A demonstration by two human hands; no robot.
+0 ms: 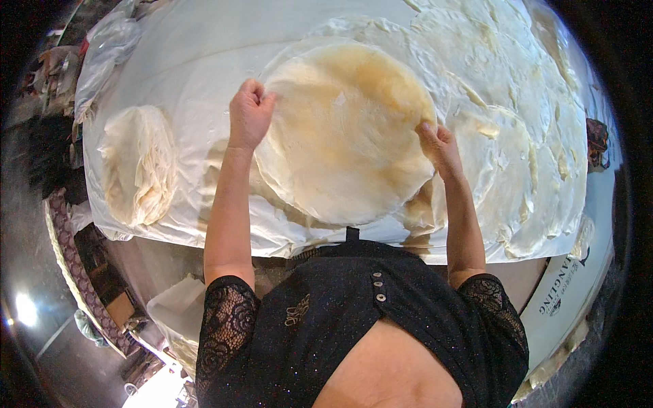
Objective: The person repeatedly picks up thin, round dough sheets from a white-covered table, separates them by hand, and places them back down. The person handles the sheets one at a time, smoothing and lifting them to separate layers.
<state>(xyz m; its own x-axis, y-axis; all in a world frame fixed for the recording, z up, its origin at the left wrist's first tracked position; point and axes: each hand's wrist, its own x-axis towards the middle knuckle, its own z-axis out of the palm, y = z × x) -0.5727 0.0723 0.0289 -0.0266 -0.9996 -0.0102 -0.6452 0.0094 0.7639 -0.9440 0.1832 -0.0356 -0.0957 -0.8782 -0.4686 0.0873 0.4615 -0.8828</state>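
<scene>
A thin, round, cream-to-yellow sheet point(347, 137) that looks like bean-curd skin spreads out before me, over the white cloth. My left hand point(251, 113) is closed at its upper left edge, with thumb and fingers pinched together. On the opposite side, my right hand point(441, 148) pinches the right edge between thumb and fingers. The sheet's lower rim comes close to the front of the table, and shadow shows beneath it. Many similar pale sheets point(510, 92) overlap in a wide spread to the right and behind.
A crumpled bundle of thin pale sheets point(140, 166) lies on the white table cover point(194, 76) at the left. Clear plastic wrapping point(109, 56) hangs at the far left corner. A white chest-like appliance point(566, 301) bearing writing stands at the right. A patterned upholstered edge point(84, 270) is lower left.
</scene>
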